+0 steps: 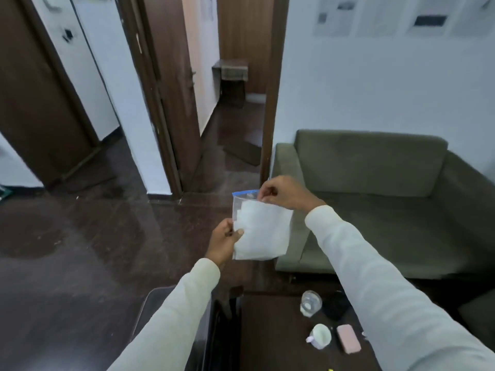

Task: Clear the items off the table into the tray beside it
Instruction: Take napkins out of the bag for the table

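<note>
I hold a clear zip bag (pixel 261 231) with a blue top strip and white contents up in the air, in front of me. My left hand (pixel 225 241) pinches its left edge. At the bag's top right corner, my right hand (pixel 284 192) pinches the blue strip. Below, on the dark table (pixel 267 338), stand a clear glass jar (pixel 310 303), a black object (pixel 336 306), a white mug (pixel 320 336) and a pink flat case (pixel 348 342). The dark tray (pixel 150 311) sits left of the table, mostly hidden by my left sleeve.
A green sofa (pixel 375 204) stands behind the table on the right. An open doorway (pixel 235 103) with dark wooden frames lies straight ahead. The floor (pixel 80 250) is dark and glossy. A small yellow thing (pixel 330 368) shows at the table's near edge.
</note>
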